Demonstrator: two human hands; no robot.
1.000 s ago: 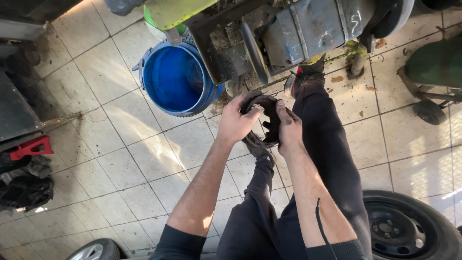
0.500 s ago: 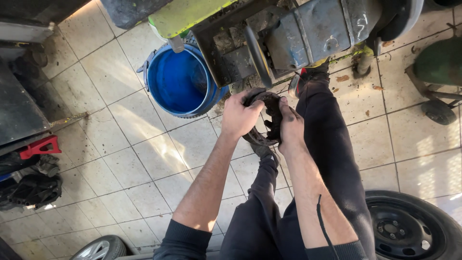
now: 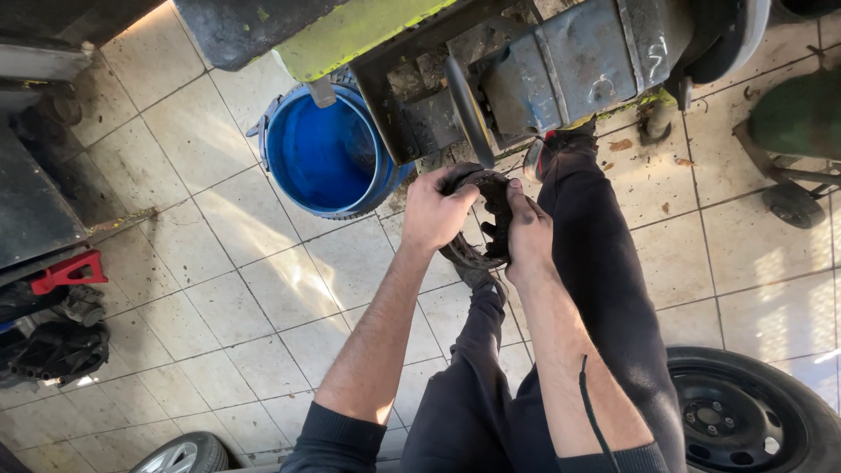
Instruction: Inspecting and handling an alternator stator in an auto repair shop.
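Both hands are up in front of the person, closed around one dark, curved metal part (image 3: 480, 219) — it looks like a rusty, greasy brake shoe assembly, ring-shaped with a rough rim. The left hand (image 3: 435, 213) grips its left edge, fingers curled tight over the top of the rim, thumb underneath. The right hand (image 3: 528, 235) clamps the right side, fingers folded around the dark metal, knuckles smeared with grime. Neither hand is spread wide; both are wrapped firmly on the part.

Take the blue bucket (image 3: 326, 156) as the landmark: the part hangs in the air just to the right of it and a little nearer the person, not touching it. Above the bucket and to its right sits a heavy machine (image 3: 561, 61) with a grey-blue metal body and a yellow-green painted beam crossing over the bucket's far rim. The person's dark-trousered legs (image 3: 604, 289) stretch out right of the bucket, one shoe (image 3: 550, 151) tucked close under the machine.

Far right of the bucket and nearer the person lies a black tyre on a steel wheel (image 3: 745, 412), flat on the tiled floor (image 3: 219, 263). Left of the bucket, well apart, a red stand (image 3: 66, 271) rests beside a heap of dark gear (image 3: 53, 346) — too shadowed to make out. A second wheel (image 3: 180, 454) peeks in at the bottom edge, below the bucket.
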